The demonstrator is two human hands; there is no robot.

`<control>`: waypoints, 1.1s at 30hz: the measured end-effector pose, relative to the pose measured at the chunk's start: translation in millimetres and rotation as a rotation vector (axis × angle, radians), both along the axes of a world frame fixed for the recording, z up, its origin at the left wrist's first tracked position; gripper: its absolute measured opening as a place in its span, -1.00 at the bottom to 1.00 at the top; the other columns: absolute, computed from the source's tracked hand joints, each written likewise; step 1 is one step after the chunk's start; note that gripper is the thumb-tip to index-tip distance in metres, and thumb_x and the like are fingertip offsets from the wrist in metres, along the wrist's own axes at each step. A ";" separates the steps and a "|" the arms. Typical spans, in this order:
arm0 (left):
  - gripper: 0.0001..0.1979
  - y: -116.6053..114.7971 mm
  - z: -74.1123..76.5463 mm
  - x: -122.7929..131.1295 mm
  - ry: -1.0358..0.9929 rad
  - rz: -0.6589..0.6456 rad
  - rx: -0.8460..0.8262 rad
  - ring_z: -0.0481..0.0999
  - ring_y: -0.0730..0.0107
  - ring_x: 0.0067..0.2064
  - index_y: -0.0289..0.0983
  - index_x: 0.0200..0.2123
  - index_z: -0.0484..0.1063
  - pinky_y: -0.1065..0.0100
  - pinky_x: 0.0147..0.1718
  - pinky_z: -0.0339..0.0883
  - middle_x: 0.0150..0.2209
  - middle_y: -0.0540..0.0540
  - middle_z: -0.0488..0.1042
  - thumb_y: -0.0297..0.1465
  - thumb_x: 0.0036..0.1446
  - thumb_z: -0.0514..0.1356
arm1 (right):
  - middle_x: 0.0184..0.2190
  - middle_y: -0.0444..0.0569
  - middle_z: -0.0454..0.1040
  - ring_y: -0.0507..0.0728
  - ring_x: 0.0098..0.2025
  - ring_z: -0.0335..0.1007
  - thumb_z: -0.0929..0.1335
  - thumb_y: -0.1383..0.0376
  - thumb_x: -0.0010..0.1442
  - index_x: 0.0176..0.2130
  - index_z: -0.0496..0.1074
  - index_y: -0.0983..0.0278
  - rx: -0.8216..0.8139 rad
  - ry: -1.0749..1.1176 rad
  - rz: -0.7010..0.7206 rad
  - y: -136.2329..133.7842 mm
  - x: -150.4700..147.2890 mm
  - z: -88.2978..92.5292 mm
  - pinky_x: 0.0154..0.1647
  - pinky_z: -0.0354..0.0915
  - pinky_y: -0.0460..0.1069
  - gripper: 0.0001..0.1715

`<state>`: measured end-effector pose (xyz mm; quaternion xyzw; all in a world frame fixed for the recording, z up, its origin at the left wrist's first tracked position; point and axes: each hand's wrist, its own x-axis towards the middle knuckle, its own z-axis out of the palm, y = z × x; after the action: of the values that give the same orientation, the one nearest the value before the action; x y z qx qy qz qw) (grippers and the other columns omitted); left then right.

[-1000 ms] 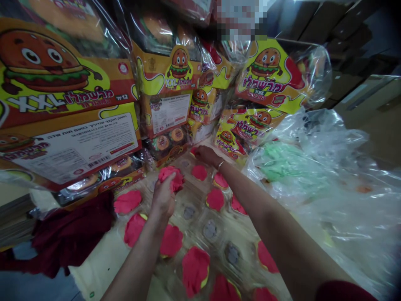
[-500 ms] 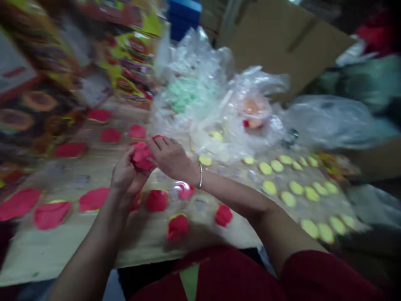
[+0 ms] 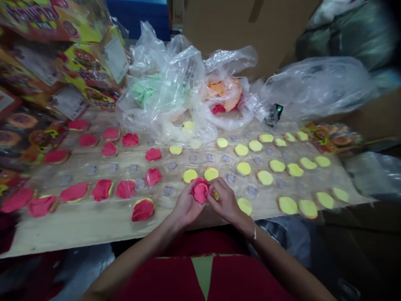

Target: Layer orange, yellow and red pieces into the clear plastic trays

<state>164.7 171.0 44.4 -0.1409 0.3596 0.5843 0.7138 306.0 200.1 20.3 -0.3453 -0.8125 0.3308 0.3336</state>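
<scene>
A stack of soft red wavy-edged pieces [image 3: 200, 191] rests in my left hand [image 3: 186, 205], whose fingers curl round it from the left. My right hand [image 3: 226, 200] has its thumb and fingertips pinched at the stack's right edge. Both hands are low over the near middle of the table. Just beyond them lie yellow-topped rounds [image 3: 211, 174] in a clear plastic sheet. To the left, several rounds carry a red piece on top [image 3: 143, 210]; to the right, the rounds show bare yellow tops [image 3: 265, 177]. Small pale mauve pieces [image 3: 231, 177] sit in other hollows.
Clear plastic bags stand behind the sheet, one with green pieces [image 3: 145, 91], another with orange and red ones [image 3: 223, 90]. Printed boxes [image 3: 90, 62] are stacked at the left. A large cardboard box [image 3: 225, 37] rises behind; more plastic bags [image 3: 319, 85] lie at the right.
My hands have moved right and closer to my body, still with the red pieces. The view has turned right. My right hand has gone from over the stack to its right edge.
</scene>
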 end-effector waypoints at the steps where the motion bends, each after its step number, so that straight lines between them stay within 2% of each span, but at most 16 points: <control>1: -0.73 0.7 -1.7 3.8 -0.004 0.016 0.000 0.54 0.48 -0.41 -0.36 -0.35 0.48 0.47 -0.41 0.43 -0.39 -0.08 0.56 -0.46 0.31 0.02 | -0.33 -0.06 0.35 0.10 -0.24 0.31 0.30 0.44 0.15 -0.36 0.25 0.23 -0.031 0.009 0.034 0.4 1.0 1.1 -0.21 0.27 -0.01 -0.87; 3: -0.73 0.7 -2.2 4.5 0.012 0.045 0.001 0.53 0.51 -0.43 -0.36 -0.36 0.48 0.50 -0.40 0.42 -0.42 -0.07 0.56 -0.48 0.30 0.02 | -0.30 -0.06 0.40 0.08 -0.26 0.33 0.30 0.42 0.15 -0.28 0.29 0.23 -0.146 0.020 0.094 5.8 -3.0 7.4 -0.22 0.27 -0.02 -0.89; 6: -0.75 -0.3 2.8 -12.3 0.105 0.080 -0.006 0.54 0.46 -0.41 -0.35 -0.36 0.49 0.45 -0.37 0.44 -0.40 -0.09 0.58 -0.49 0.28 0.03 | -0.20 -0.05 0.47 0.08 -0.19 0.38 0.33 0.36 0.17 -0.08 0.34 0.26 -0.441 0.098 0.223 29.0 -19.7 17.3 -0.17 0.28 -0.03 -0.72; 9: -0.76 10.0 9.5 -50.6 0.284 0.163 -0.042 0.57 0.38 -0.37 -0.35 -0.38 0.49 0.37 -0.35 0.45 -0.40 -0.11 0.59 -0.51 0.24 0.03 | -0.27 -0.07 0.49 0.04 -0.29 0.38 0.34 0.30 0.15 -0.15 0.42 0.30 -0.736 0.188 0.430 65.7 -46.3 17.2 -0.27 0.27 -0.07 -0.77; 11: -0.78 30.4 13.3 -83.7 0.417 0.235 -0.050 0.57 0.36 -0.38 -0.33 -0.43 0.45 0.36 -0.35 0.44 -0.47 -0.08 0.56 -0.55 0.19 0.04 | -0.35 -0.10 0.48 0.00 -0.37 0.33 0.34 0.32 0.13 -0.24 0.43 0.32 -0.816 0.201 0.490 89.1 -68.0 11.7 -0.33 0.24 -0.10 -0.84; 13: -0.82 61.6 16.5 -116.0 0.519 0.249 -0.047 0.54 0.39 -0.45 -0.30 -0.45 0.42 0.38 -0.39 0.42 -0.53 -0.02 0.52 -0.58 0.12 0.07 | -0.40 -0.13 0.45 -0.02 -0.41 0.30 0.33 0.37 0.11 -0.28 0.42 0.33 -0.794 0.189 0.486 107.2 -90.5 4.6 -0.36 0.22 -0.12 -0.88; 16: -0.86 117.5 22.6 -151.2 0.528 0.123 -0.068 0.48 0.39 -0.53 -0.29 -0.46 0.40 0.37 -0.46 0.37 -0.57 -0.03 0.49 -0.58 0.07 0.10 | -0.41 -0.15 0.45 -0.03 -0.41 0.29 0.31 0.44 0.08 -0.30 0.44 0.33 -0.664 0.098 0.443 126.4 -119.0 -5.1 -0.38 0.20 -0.13 -0.86; 19: -0.85 163.8 34.4 -166.4 0.498 0.095 -0.036 0.46 0.39 -0.55 -0.29 -0.48 0.37 0.36 -0.46 0.36 -0.58 -0.03 0.47 -0.57 0.09 0.09 | -0.38 -0.12 0.49 0.00 -0.36 0.34 0.28 0.51 0.04 -0.32 0.47 0.35 -0.489 0.006 0.380 144.6 -139.3 -12.5 -0.31 0.24 -0.11 -0.78; 22: -0.88 188.3 50.4 -169.9 0.467 0.111 0.079 0.49 0.41 -0.50 -0.28 -0.46 0.38 0.36 -0.40 0.39 -0.53 0.00 0.50 -0.56 0.09 0.12 | -0.32 -0.06 0.54 0.06 -0.26 0.40 0.24 0.56 0.02 -0.30 0.49 0.37 -0.343 -0.042 0.293 163.9 -157.4 -18.7 -0.19 0.28 -0.08 -0.69; 25: -0.91 193.0 61.2 -171.0 0.440 0.079 0.175 0.50 0.40 -0.46 -0.29 -0.42 0.40 0.35 -0.37 0.41 -0.48 -0.04 0.52 -0.54 0.09 0.13 | -0.20 -0.01 0.55 0.08 -0.19 0.42 0.23 0.57 0.04 -0.17 0.48 0.38 -0.235 -0.172 0.230 178.2 -175.5 -24.2 -0.12 0.28 -0.07 -0.61; 27: -0.91 188.3 62.9 -172.1 0.444 0.063 0.174 0.51 0.38 -0.44 -0.30 -0.41 0.40 0.34 -0.37 0.42 -0.47 -0.05 0.52 -0.53 0.11 0.13 | -0.20 0.00 0.55 0.09 -0.22 0.41 0.24 0.54 0.09 -0.14 0.46 0.36 -0.203 -0.261 0.222 182.5 -184.8 -27.4 -0.14 0.27 -0.06 -0.64; 31: -0.91 164.7 59.8 -174.0 0.471 0.084 0.121 0.53 0.33 -0.38 -0.29 -0.34 0.42 0.30 -0.33 0.44 -0.42 -0.06 0.52 -0.53 0.13 0.12 | -0.26 0.07 0.54 0.15 -0.29 0.41 0.27 0.43 0.19 -0.23 0.44 0.33 -0.108 -0.457 0.215 178.5 -191.9 -32.2 -0.20 0.24 -0.01 -0.83; 33: -0.90 146.2 59.3 -174.0 0.487 0.096 0.093 0.55 0.30 -0.35 -0.31 -0.31 0.44 0.30 -0.34 0.45 -0.39 -0.10 0.53 -0.50 0.15 0.11 | -0.22 0.12 0.53 0.16 -0.27 0.42 0.25 0.40 0.25 -0.20 0.41 0.32 -0.028 -0.529 0.207 172.8 -190.5 -32.8 -0.21 0.23 0.00 -0.83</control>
<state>-9.3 317.1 103.7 0.0201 0.4866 0.6503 0.5831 115.5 372.9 -12.4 -0.3394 -0.8976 0.2726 0.0696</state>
